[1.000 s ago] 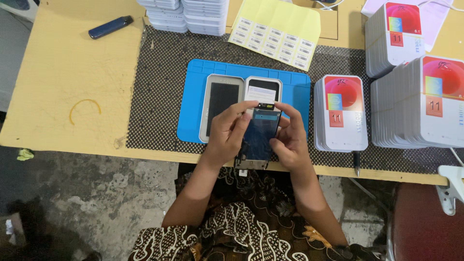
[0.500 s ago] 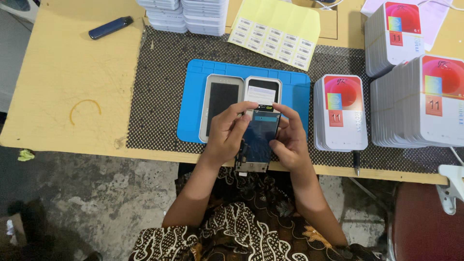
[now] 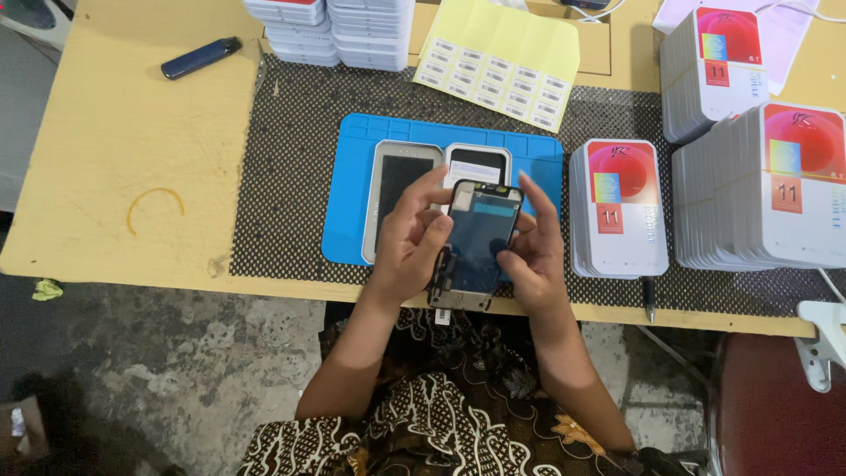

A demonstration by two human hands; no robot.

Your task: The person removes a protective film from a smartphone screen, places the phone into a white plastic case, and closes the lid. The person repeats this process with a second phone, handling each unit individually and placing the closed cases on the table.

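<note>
Holding a phone screen [image 3: 480, 242] between both hands above the blue mat [image 3: 352, 189].

A pale yellow wooden counter [image 3: 123, 132] carries a dark dotted mesh mat [image 3: 291, 159] across its middle. Directly on the bare wood at the far left lies a dark blue pen-shaped device [image 3: 201, 56], well apart from the mat. A faint curved ring stain [image 3: 152, 204] marks the wood nearer the front edge.
</note>
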